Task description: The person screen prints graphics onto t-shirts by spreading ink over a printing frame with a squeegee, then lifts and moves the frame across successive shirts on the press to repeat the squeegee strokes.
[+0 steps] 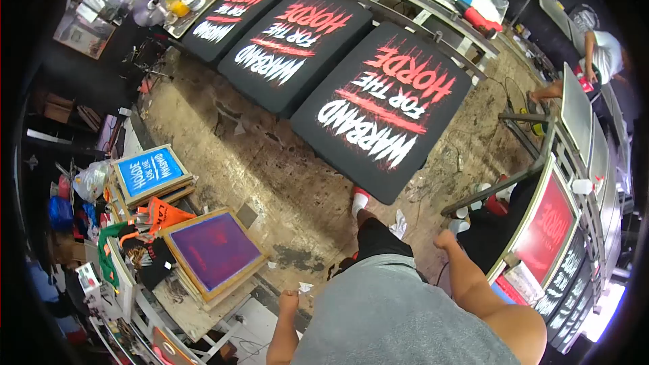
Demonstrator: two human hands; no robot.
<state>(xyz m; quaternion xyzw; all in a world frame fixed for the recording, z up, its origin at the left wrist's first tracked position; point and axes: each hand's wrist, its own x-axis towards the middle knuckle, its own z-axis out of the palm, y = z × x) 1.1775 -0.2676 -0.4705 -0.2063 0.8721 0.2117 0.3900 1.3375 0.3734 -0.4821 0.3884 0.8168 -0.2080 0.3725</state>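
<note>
The framed red screen (549,228) is set to the right of the right hand (443,239), with a gap left between them; its long axis is slanted, the far end lying farther right. The left hand (289,299) is placed well apart from that screen, nearer the framed purple screen (215,250) ahead and to its left. Fingers are curled on both hands; whether anything is gripped cannot be told.

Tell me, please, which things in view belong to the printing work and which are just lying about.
Likely part of the work:
black printed panels
framed red screen
framed blue screen

Apparently lying about:
crumpled white scrap
orange item
whitish plastic bag
</note>
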